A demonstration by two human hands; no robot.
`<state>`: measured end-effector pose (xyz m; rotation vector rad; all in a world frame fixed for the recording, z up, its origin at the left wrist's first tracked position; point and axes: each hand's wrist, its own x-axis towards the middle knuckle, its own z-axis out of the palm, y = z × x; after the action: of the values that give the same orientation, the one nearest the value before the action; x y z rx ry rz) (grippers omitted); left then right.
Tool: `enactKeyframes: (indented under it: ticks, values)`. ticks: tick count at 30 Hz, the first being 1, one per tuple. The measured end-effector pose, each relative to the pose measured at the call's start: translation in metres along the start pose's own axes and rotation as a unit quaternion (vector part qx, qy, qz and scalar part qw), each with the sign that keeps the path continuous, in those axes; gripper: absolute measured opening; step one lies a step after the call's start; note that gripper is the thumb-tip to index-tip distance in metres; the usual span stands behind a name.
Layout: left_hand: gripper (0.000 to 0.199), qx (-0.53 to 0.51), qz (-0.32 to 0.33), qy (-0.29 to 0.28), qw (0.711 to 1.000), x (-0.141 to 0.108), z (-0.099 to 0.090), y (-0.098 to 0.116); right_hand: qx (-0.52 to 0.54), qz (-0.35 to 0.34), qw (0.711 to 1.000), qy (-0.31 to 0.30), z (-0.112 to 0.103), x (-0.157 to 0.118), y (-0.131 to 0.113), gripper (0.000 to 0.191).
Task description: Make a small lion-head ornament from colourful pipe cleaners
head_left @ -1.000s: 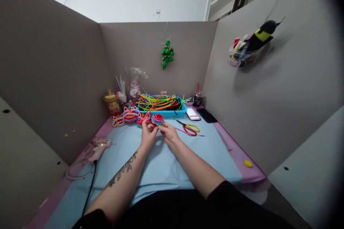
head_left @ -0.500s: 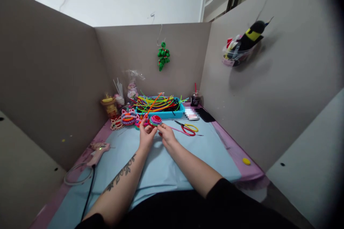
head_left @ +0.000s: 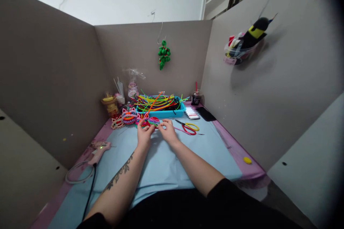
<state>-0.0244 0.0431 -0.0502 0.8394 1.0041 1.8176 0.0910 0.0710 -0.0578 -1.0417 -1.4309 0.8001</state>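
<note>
Between my two hands is a small rounded pipe-cleaner craft point(head_left: 154, 120) in red, pink, green and blue. My left hand point(head_left: 144, 136) pinches its lower left side with closed fingers. On the opposite side, the fingertips of my right hand point(head_left: 168, 133) are pinched at its lower edge. Finished-looking pipe-cleaner animal faces point(head_left: 129, 116) lie just beyond my left hand. Behind the craft stands a blue tray point(head_left: 172, 114) heaped with loose pipe cleaners point(head_left: 158, 102). Scissors point(head_left: 190, 128) with red and yellow handles rest to the right of my right hand.
A pink glue gun point(head_left: 100, 152) with its cord lies at the left. Cups point(head_left: 110, 105) stand in the back left corner, a dark drink point(head_left: 196, 97) at back right. A black phone point(head_left: 206, 113) and yellow disc point(head_left: 247, 160) are on the right. Grey partitions point(head_left: 129, 48) enclose the table.
The craft has been tipped, so its striped side shows instead of its red top. My right hand's fingers have shifted up and bent more. The view has moved slightly.
</note>
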Motion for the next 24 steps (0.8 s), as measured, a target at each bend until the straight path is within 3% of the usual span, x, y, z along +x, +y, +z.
enactKeyframes:
  ticks: [4, 9, 19, 24]
  values:
    - [0.062, -0.057, -0.069, 0.021, 0.996, 0.004, -0.001, 0.001, -0.019, -0.033, 0.999, -0.025, -0.008, 0.005, 0.001, 0.008]
    - [0.052, -0.067, -0.088, 0.024, 0.994, 0.006, -0.001, 0.001, -0.034, -0.061, 0.996, -0.061, -0.014, 0.006, -0.003, 0.012]
    - [0.042, -0.090, -0.120, 0.048, 0.987, 0.010, -0.002, 0.000, 0.049, 0.033, 0.995, -0.079, -0.015, 0.011, 0.003, 0.003]
    - [0.039, -0.108, -0.132, 0.035, 0.985, 0.010, -0.003, 0.000, 0.122, 0.101, 0.983, -0.090, -0.013, 0.009, 0.003, 0.011]
